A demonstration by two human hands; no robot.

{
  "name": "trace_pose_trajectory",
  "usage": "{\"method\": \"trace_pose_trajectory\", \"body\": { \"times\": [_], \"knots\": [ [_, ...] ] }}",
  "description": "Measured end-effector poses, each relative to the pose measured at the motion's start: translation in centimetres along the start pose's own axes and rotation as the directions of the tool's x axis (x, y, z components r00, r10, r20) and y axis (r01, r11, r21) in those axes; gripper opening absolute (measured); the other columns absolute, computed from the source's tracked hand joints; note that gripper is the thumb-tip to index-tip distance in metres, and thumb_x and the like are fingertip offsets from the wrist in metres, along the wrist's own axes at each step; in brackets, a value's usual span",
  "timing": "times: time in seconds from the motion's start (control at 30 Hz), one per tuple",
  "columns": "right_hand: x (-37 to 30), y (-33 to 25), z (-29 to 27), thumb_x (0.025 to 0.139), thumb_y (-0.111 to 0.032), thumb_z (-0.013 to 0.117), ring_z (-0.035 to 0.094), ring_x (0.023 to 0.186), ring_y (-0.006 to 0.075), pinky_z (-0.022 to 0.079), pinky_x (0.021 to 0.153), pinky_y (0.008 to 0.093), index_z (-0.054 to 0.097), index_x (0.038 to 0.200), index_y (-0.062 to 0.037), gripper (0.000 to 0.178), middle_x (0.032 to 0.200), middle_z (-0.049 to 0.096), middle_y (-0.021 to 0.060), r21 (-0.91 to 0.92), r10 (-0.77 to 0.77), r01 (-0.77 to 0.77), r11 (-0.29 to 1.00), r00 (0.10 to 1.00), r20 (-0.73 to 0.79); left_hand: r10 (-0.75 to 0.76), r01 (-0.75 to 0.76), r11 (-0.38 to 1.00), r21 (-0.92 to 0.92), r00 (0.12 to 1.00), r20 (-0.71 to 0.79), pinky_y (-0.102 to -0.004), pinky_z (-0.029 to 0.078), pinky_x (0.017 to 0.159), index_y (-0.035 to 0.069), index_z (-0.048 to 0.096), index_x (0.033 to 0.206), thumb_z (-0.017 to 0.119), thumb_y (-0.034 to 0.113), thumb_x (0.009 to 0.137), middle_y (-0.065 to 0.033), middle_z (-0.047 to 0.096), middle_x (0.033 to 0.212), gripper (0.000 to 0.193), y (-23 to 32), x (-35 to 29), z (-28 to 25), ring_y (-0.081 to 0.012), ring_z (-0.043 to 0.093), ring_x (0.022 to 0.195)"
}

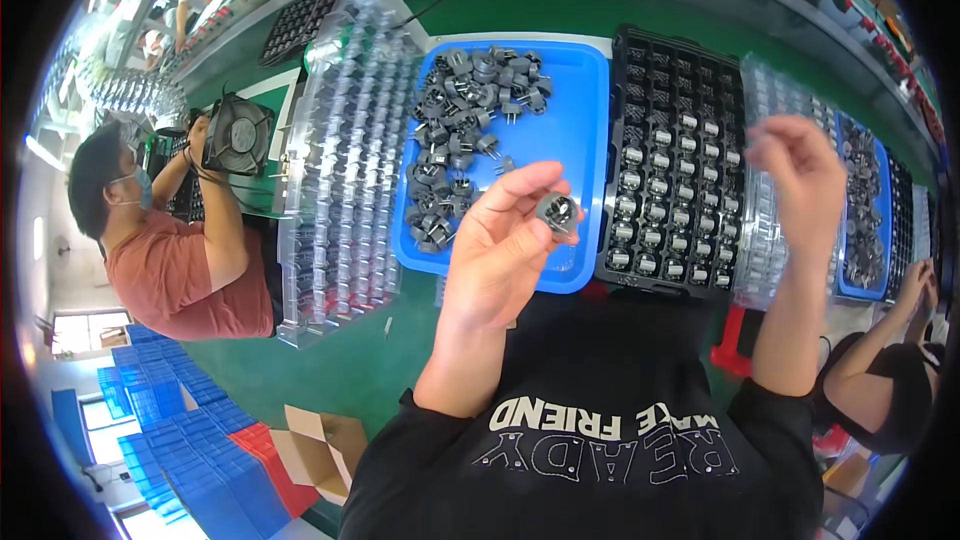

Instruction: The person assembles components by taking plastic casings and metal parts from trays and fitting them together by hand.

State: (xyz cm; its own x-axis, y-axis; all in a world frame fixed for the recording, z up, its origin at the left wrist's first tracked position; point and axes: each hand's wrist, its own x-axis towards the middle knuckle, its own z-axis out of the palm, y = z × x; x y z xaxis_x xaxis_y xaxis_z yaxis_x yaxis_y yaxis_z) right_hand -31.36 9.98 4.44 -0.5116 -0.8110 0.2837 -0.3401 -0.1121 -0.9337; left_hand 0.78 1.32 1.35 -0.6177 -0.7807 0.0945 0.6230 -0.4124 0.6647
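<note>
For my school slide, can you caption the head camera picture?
Left hand pinches a grey plug part above a blue tray; right hand lifted, empty.

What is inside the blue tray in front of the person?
The blue tray holds a heap of small grey pronged plug parts along its left side. The left hand, holding one grey part, covers the tray's near edge.
</note>
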Motion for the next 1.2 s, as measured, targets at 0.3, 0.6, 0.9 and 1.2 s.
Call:
{"method": "trace_pose_trajectory", "body": {
  "times": [0.3,0.6,0.9,1.2],
  "knots": [
    [-7.0,-6.3,10.5,0.083,0.008,0.080,0.072,0.090,0.0149,0.060,0.077,0.0268,0.073,0.111,0.0030,0.029,0.104,0.074,0.0108,0.177,-0.222,0.192,0.965,0.960,0.171,0.042,-0.038,0.988,0.152,0.999,-0.026,-0.0389,0.055,0.101,-0.004,0.061,0.134,0.075,0.010,0.097,-0.0165,0.068,0.130,0.043,-1.2,-0.2,1.8,-0.0232,0.067,0.116],
    [-6.3,-6.0,10.7,0.073,0.003,0.086,0.076,0.083,0.0229,0.062,0.071,0.0307,0.079,0.103,-0.0034,0.031,0.095,0.077,0.0110,-0.084,-0.485,0.501,0.861,0.860,0.156,0.094,-0.094,0.976,0.196,0.996,0.011,-0.0367,0.053,0.103,-0.004,0.063,0.131,0.077,0.009,0.096,-0.0145,0.070,0.126,0.041,-1.4,-0.5,2.2,-0.0209,0.066,0.116],
    [-6.6,-5.6,10.6,0.071,0.004,0.087,0.075,0.084,0.0243,0.061,0.073,0.0317,0.079,0.103,-0.0031,0.034,0.094,0.077,0.0114,-0.085,-0.459,0.491,0.867,0.854,0.246,0.114,-0.104,0.954,0.280,0.993,-0.020,-0.0347,0.055,0.098,-0.004,0.064,0.128,0.079,0.007,0.093,-0.0132,0.068,0.127,0.039,-1.4,-1.2,1.4,-0.0201,0.067,0.113],
    [-8.0,-4.2,10.6,0.075,0.001,0.086,0.075,0.082,0.0232,0.060,0.072,0.0307,0.077,0.098,-0.0030,0.025,0.094,0.075,0.0100,-0.090,-0.318,0.362,0.928,0.892,0.321,0.048,-0.024,0.970,0.241,0.994,-0.094,-0.0355,0.058,0.097,-0.005,0.064,0.123,0.073,-0.005,0.095,-0.0114,0.066,0.122,0.030,-3.0,-3.2,0.6,-0.0197,0.067,0.112]
  ]
}}
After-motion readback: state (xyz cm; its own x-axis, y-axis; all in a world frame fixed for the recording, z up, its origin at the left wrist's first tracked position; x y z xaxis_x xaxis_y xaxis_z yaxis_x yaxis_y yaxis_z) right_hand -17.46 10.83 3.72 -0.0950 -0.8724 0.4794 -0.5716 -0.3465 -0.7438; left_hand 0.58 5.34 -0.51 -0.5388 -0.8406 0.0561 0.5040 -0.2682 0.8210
